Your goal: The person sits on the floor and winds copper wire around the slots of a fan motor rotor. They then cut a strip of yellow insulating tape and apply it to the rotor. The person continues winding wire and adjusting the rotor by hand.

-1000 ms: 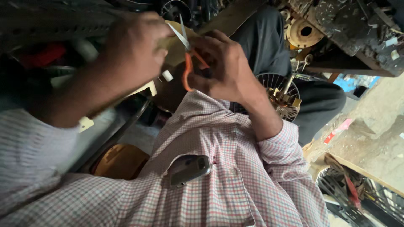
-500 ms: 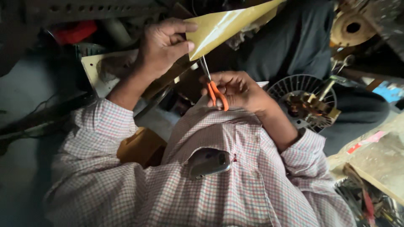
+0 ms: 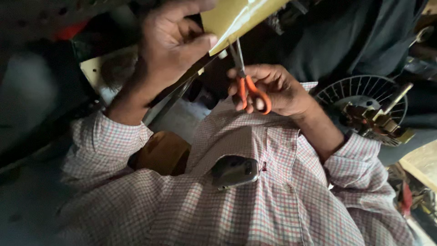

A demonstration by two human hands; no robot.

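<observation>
Gripping one pair of orange-handled scissors [image 3: 248, 84], our right hand [image 3: 273, 89] has its fingers curled through the two loops, blades pointing to twelve o'clock into one yellow sheet [image 3: 236, 16]. Our left hand [image 3: 170, 43], at ten o'clock from the scissors, pinches that sheet's lower edge between thumb and fingers. One round finned metal part [image 3: 364, 107] sits at three o'clock; one phone [image 3: 234, 171] rides in our shirt pocket at six.
</observation>
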